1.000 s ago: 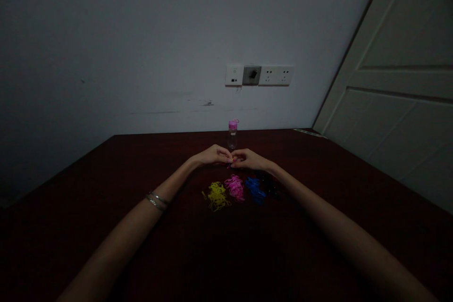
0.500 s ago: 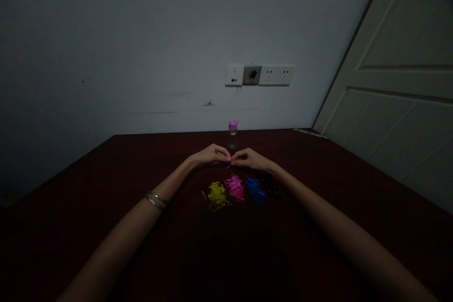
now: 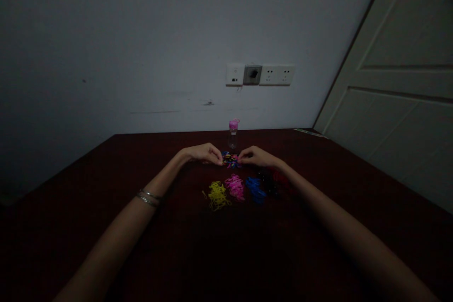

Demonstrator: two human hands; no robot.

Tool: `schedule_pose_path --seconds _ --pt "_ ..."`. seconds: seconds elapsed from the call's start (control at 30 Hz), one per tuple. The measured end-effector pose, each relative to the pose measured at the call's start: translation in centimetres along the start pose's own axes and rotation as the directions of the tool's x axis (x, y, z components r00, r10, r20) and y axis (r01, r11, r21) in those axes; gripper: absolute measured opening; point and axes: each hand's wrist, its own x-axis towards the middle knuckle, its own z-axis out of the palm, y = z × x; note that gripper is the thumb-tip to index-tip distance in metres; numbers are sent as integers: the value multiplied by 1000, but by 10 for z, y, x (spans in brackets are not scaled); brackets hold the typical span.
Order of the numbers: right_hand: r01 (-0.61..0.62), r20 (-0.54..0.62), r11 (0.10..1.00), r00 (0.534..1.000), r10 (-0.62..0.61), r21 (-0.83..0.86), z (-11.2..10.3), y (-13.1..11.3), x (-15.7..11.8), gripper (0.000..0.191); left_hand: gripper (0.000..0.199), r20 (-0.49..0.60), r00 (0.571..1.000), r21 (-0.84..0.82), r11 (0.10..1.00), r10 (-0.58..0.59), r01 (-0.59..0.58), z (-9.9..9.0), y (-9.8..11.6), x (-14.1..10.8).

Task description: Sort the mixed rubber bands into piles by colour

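The person's left hand (image 3: pixel 205 153) and right hand (image 3: pixel 256 156), whose fingertips had met half a second earlier, had drawn apart, uncovering between them a mixed pile (image 3: pixel 231 161) of small coloured bands on the tabletop (image 3: pixel 163 146). The left hand's thumb and fingers were pinched together at the pile's left edge, and the right hand's fingertips came together at its right edge; whether either gripped a band could not be told. The left wrist, wearing silvery bracelets (image 3: pixel 148 197), had shifted outward. Nearer the person, the yellow bands (image 3: pixel 218 196), pink bands (image 3: pixel 235 188) and blue bands (image 3: pixel 255 189) lay in a row as before, with black bands (image 3: pixel 269 184) beyond the blue. Dark red bands (image 3: pixel 281 179) now showed more clearly next to the right forearm. Just behind the mixed pile, the clear bottle (image 3: pixel 232 140) with its pink cap stood upright in the same place. Its small pale label (image 3: pixel 233 133) was too small to read, as were any marks on the wall sockets (image 3: pixel 276 75) and the pale strip (image 3: pixel 310 133) at the tabletop's far right edge.
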Motion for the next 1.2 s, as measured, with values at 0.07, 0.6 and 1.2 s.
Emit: schedule_pose_path --seconds 0.07,0.6,1.2 --pt "4 20 1000 1000 -3 -23 -6 -5 -2 23 24 106 993 31 998 -57 54 -4 2 -5" --pt "6 354 996 935 28 -93 1 -33 -3 18 19 409 895 114 983 -177 142 1 -7 -7" --pt "-212 -53 956 977 205 -203 -27 21 -15 27 27 -393 918 -45 998 -60 46 7 -44 33"
